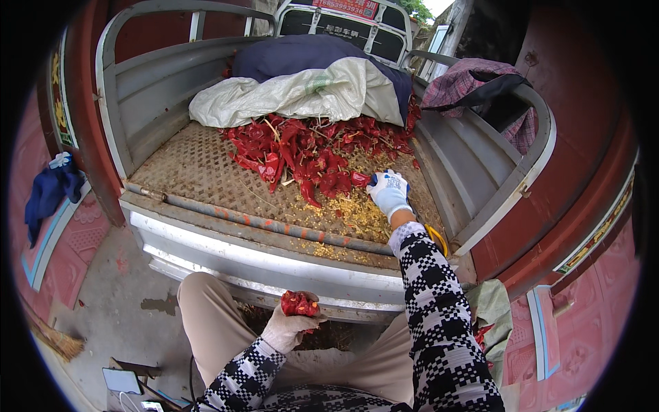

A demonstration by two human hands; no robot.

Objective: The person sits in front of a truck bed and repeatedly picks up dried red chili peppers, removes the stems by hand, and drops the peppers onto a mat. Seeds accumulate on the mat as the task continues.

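Observation:
Dried red chili peppers (pixel 288 144) lie heaped on the rusty metal bed (pixel 175 159) of a cargo vehicle, partly under a white woven sack (pixel 288 98) and a dark blue cloth (pixel 309 51). My right hand (pixel 389 191), in a white and blue glove, reaches onto the bed at the heap's right front edge. Its fingers are at a red pepper (pixel 360 179); the fingertips are hidden, so I cannot tell if they grip it. Yellow seeds (pixel 360 216) are scattered beside it. Over my lap, my left hand (pixel 291 324), in a pale glove, holds a bunch of red peppers (pixel 299 304).
Metal side rails (pixel 479 154) flank the bed, with a plaid garment (pixel 463 85) over the right one. A yellow loop (pixel 436 239) lies near my right sleeve. A green sack (pixel 491 309) with peppers stands low right. A phone (pixel 121 381) and a broom (pixel 62 342) are low left.

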